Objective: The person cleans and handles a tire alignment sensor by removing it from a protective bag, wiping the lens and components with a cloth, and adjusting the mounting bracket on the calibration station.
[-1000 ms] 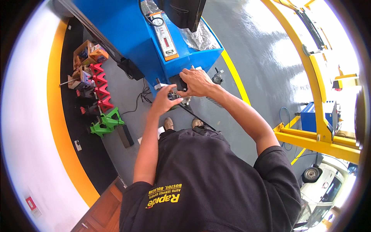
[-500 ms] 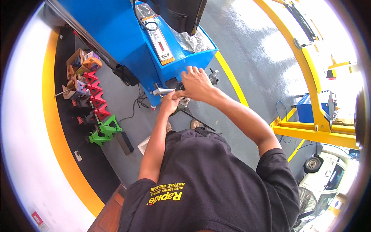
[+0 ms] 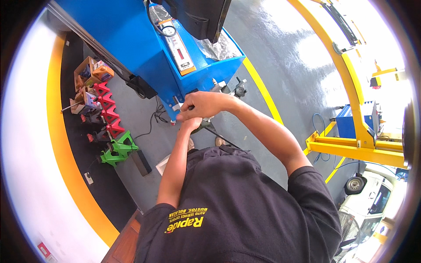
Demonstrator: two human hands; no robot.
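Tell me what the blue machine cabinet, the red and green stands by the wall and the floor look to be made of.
Blue box-shaped machine cabinet: likely painted sheet metal, with flat panels, crisp edges and an even semi-gloss coat.
Red A-shaped stands and green A-shaped stands: probably painted steel, rigid angular legs.
Grey floor: seemingly sealed or epoxy-coated concrete; it mirrors bright light and carries yellow painted lines.
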